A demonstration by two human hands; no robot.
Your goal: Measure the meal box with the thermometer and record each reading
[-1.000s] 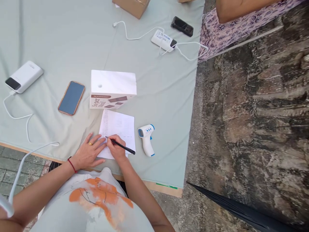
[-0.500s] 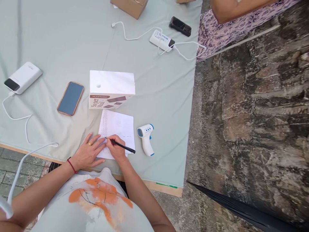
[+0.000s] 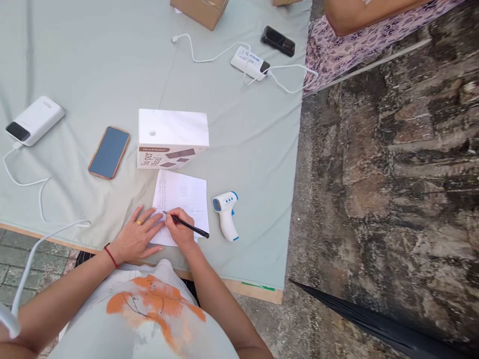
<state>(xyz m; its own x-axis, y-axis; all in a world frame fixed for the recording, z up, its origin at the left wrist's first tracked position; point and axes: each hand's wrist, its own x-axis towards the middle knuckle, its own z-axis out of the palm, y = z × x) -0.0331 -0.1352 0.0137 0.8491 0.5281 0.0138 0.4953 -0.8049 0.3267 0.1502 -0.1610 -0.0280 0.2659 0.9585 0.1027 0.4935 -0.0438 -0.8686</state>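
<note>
My right hand point(image 3: 180, 229) is closed around a black pen point(image 3: 192, 228), its tip on a sheet of paper point(image 3: 190, 194) with handwriting down the left side and faint print on the right. Flat on the paper's lower left part and the cloth lies my left hand point(image 3: 138, 234), fingers spread, a ring on one finger. A white infrared thermometer point(image 3: 226, 217) with blue trim rests right of the paper. Just beyond the paper stands a white box point(image 3: 172, 128) marked "Super Meal". To its left lies a phone point(image 3: 109, 152) in an orange-brown case.
At the far left is a white power bank point(image 3: 36, 121) with a cable running towards me. Another power bank point(image 3: 249, 62) with a looped cable lies at the back, beside a black device point(image 3: 277, 41). A cardboard box point(image 3: 202, 11) sits at the far edge. A stone wall point(image 3: 389, 174) flanks the right.
Both hands keep nearly the same place, and the pen tip shows hardly any shift on the paper. The view has slid very slightly.
</note>
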